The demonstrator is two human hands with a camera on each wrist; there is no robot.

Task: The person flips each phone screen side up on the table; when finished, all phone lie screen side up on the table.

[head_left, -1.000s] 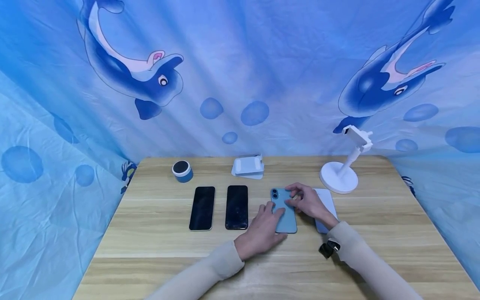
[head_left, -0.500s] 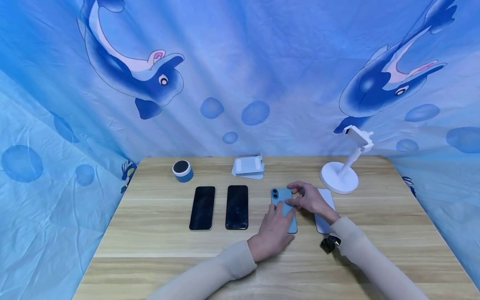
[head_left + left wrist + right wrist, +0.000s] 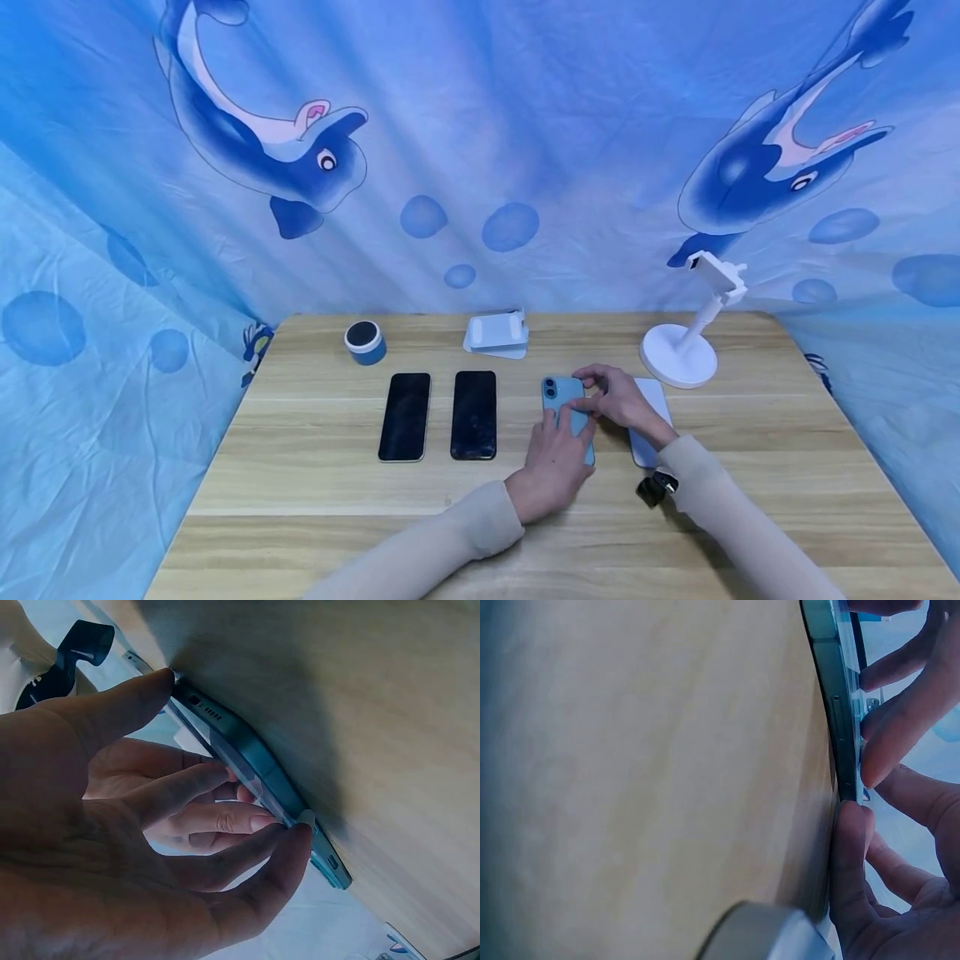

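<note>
A light blue phone (image 3: pixel 557 398) lies back up on the wooden table, its twin camera lenses at the upper left. My left hand (image 3: pixel 553 462) spans its lower half, fingertips on the back and far edge. In the left wrist view the thumb is at the phone's (image 3: pixel 259 759) bottom corner. My right hand (image 3: pixel 618 398) holds the upper right corner with bent fingers, its thumb reaching over the back beside the left fingertips. A thin translucent layer (image 3: pixel 251 778) shows along the back. The right wrist view shows a fingertip against the phone's (image 3: pixel 837 712) end.
Two phones, screens up (image 3: pixel 405 417) (image 3: pixel 473 415), lie to the left. A pale flat phone-shaped item (image 3: pixel 651 400) lies partly under the right forearm. Behind stand a blue-and-white round speaker-like item (image 3: pixel 365 342), a folded white stand (image 3: pixel 498 333) and a white phone holder (image 3: pixel 679 354).
My left hand has shifted right and slightly up over the blue phone, covering more of its lower half. The right hand moved slightly right, then stayed near the upper right corner.
</note>
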